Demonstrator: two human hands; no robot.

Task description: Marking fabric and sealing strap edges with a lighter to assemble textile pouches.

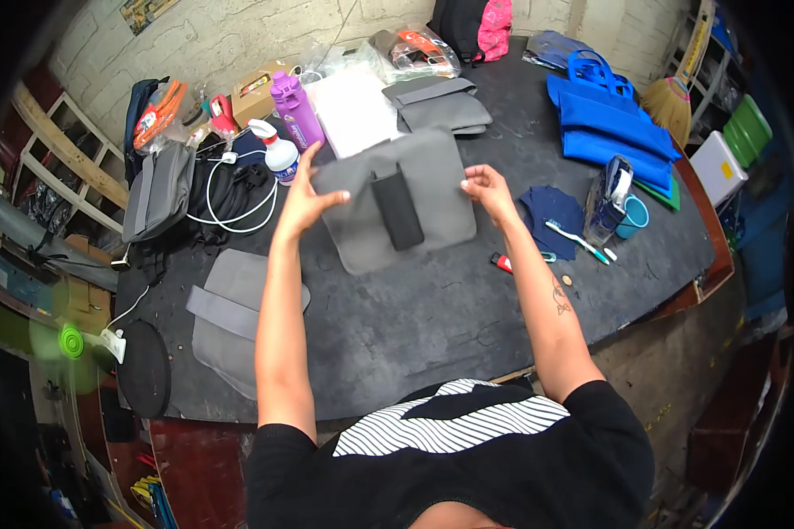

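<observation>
A grey fabric panel (445,194) with rounded corners is in front of me, slightly blurred at its top left. A narrow black strip or pocket (397,208) lies down its middle. My left hand (307,201) is at the panel's left edge, open, with thumb and fingers spread wide and the thumb over the fabric. At the opposite edge my right hand (490,189) has its fingers curled, thumb and forefinger closed at the panel's border. More grey fabric pieces (238,304) lie on the table near my left forearm.
The dark table (397,344) also bears a purple bottle (297,110), a spray bottle (278,154), white sheets (353,110), a folded grey bag (437,104), blue bags (609,119), a toothbrush (578,240) and a teal cup (633,216). A green fan (72,339) stands left.
</observation>
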